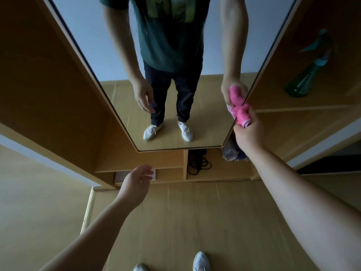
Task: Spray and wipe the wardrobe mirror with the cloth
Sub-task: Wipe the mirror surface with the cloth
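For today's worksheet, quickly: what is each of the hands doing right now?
Left hand: open, holding nothing.
Right hand: grips the cloth.

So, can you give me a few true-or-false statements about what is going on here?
1. The right hand grips a pink cloth. True.
2. The left hand holds the bottle. False: that hand is empty, and the bottle sits on a shelf to the right.
3. The cloth is at the right edge of the mirror. True.
4. The black cables lie on the floor. False: they lie in a compartment below the mirror.
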